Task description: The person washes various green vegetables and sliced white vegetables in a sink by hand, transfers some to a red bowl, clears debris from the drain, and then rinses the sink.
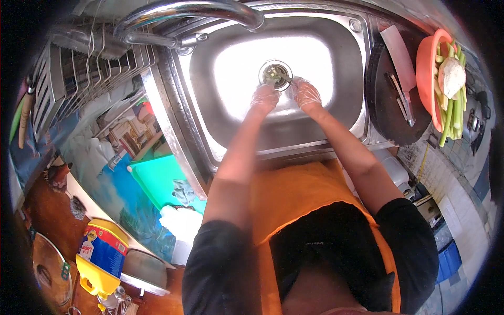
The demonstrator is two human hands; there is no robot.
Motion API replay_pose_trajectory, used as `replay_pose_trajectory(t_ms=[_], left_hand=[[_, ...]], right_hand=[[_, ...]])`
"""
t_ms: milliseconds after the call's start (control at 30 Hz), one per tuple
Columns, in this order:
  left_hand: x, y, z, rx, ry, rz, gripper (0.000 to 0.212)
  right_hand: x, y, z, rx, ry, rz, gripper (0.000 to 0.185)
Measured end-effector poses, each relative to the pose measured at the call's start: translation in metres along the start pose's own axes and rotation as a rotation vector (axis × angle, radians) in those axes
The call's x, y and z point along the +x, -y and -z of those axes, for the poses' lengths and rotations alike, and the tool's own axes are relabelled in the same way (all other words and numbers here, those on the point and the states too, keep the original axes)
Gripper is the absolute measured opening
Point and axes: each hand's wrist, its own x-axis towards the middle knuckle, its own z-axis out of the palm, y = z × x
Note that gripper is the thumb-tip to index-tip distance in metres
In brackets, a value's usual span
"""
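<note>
Both hands reach into a stainless steel sink and wear clear plastic gloves. My left hand is close to the lower left rim of the drain. Its fingers are curled, and glare hides whether anything is in them. On the other side, my right hand grips a small, narrow tool that points left over the drain. Its exact kind is too small to make out. Pale green scraps show in the drain opening.
A chrome faucet arches over the sink's upper left. Right of the sink, a cleaver and a peeler-like tool lie on a round dark cutting board. Beyond stands an orange bowl with green stalks. A wire dish rack is at left.
</note>
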Motion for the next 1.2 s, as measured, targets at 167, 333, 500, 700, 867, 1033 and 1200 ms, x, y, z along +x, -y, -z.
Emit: replay_pose_trajectory(t_ms=[167, 333, 500, 700, 867, 1033, 1200], left_hand=[[0.003, 0.002, 0.0, -0.083, 0.002, 0.052, 0.039], [0.006, 0.003, -0.002, 0.07, 0.121, 0.066, 0.048], [0.005, -0.009, -0.001, 0.157, 0.166, 0.101, 0.051], [0.019, -0.011, -0.001, 0.09, 0.212, 0.166, 0.047], [0.03, -0.011, -0.001, 0.017, 0.193, 0.215, 0.041], [0.024, -0.009, -0.002, 0.048, 0.097, 0.177, 0.041], [0.006, -0.012, 0.011, 0.132, 0.032, 0.089, 0.043]], right_hand=[[0.006, -0.012, -0.031, 0.05, -0.132, -0.053, 0.025], [0.001, -0.013, -0.039, 0.123, -0.188, -0.082, 0.024], [0.006, -0.02, -0.044, 0.113, -0.206, -0.054, 0.024], [0.008, -0.025, -0.052, 0.147, -0.326, -0.008, 0.023], [0.003, -0.018, -0.041, 0.105, -0.21, -0.006, 0.027], [-0.002, -0.016, -0.042, 0.156, -0.275, 0.04, 0.022], [-0.002, -0.021, -0.039, 0.222, -0.27, 0.012, 0.023]])
